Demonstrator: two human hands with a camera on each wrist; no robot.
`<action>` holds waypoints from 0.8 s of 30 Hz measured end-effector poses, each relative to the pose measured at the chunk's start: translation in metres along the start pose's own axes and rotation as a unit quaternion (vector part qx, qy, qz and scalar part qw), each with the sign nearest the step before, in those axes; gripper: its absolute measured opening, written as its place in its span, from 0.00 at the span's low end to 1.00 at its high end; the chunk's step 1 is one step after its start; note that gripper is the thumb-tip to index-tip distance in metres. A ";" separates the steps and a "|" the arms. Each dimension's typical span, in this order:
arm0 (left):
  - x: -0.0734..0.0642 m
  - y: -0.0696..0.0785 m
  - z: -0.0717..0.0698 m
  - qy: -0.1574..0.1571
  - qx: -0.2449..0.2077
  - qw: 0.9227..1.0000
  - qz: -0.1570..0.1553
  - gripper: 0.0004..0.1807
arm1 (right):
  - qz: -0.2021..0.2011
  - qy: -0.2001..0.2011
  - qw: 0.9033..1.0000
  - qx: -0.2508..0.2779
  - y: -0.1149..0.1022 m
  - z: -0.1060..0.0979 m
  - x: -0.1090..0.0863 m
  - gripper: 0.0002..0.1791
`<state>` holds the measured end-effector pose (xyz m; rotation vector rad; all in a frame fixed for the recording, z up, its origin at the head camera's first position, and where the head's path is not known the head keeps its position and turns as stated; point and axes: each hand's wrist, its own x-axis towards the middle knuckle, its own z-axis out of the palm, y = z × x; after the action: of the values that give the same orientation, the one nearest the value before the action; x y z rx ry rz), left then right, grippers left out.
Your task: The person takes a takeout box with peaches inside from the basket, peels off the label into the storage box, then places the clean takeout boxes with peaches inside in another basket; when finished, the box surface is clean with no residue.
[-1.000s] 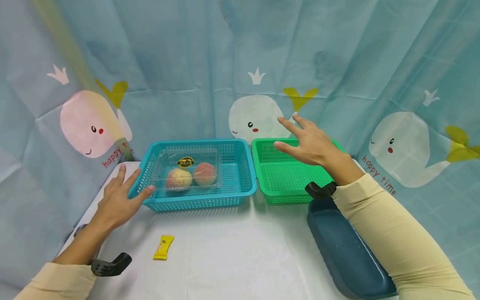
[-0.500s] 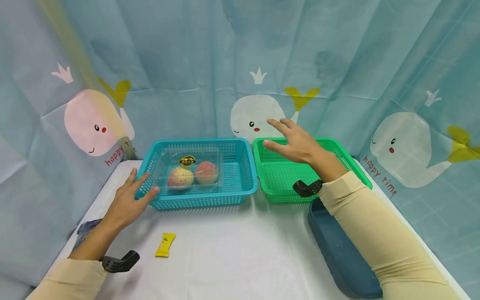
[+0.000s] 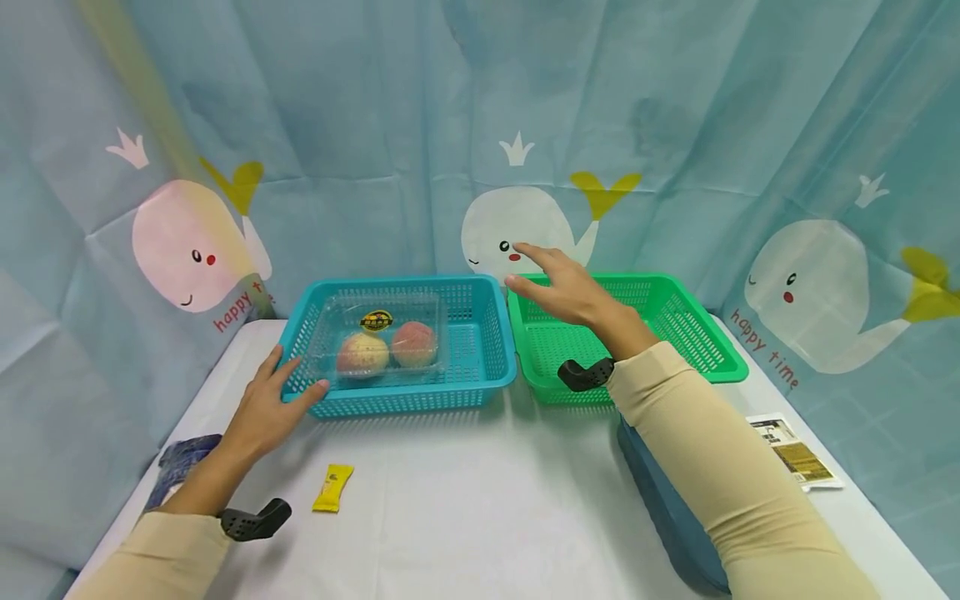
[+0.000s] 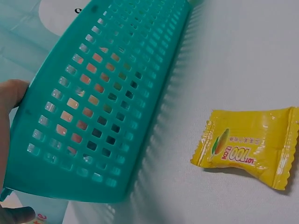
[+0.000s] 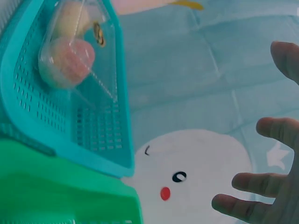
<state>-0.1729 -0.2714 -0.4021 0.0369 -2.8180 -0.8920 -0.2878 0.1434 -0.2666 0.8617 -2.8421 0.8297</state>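
At the left near corner of the blue basket (image 3: 467, 346), the left hand (image 3: 270, 408) has its fingers spread; whether they press the rim cannot be told. The right hand (image 3: 562, 292) hangs above the green basket (image 3: 693, 329), fingers extended and apart. Only the left wrist view makes legible the "100" and the fruit picture on the yellow packet (image 3: 332, 488); the right wrist view separates four right fingertips. The right sleeve (image 3: 701, 450) obstructs the dark blue tray (image 3: 660, 500) and part of a white-and-brown packet (image 3: 802, 458); the left forearm (image 3: 213, 475) partly covers a dark bundle (image 3: 187, 452). The blue basket stands left of the green one, its long axis running left to right, as does that of the clear container (image 3: 337, 315) inside, holding two peaches (image 3: 363, 355). The yellow packet points away from the person, leaning slightly right.
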 end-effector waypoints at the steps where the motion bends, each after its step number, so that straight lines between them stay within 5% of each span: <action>1: 0.000 0.000 0.000 0.000 0.000 1.000 -0.003 0.49 | -0.002 0.000 1.000 0.008 0.000 0.002 0.001 0.40; 13: 0.003 -0.002 0.004 0.016 -0.026 0.999 -0.033 0.54 | 0.031 -0.002 0.993 0.114 -0.004 0.030 0.021 0.37; 24: 0.004 -0.002 0.007 0.026 -0.030 0.998 -0.038 0.54 | 0.062 -0.026 0.987 0.147 -0.009 0.056 0.041 0.38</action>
<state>-0.1782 -0.2696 -0.4087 0.1566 -2.7560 -0.9777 -0.3119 0.0879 -0.3013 0.7460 -2.8877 1.2856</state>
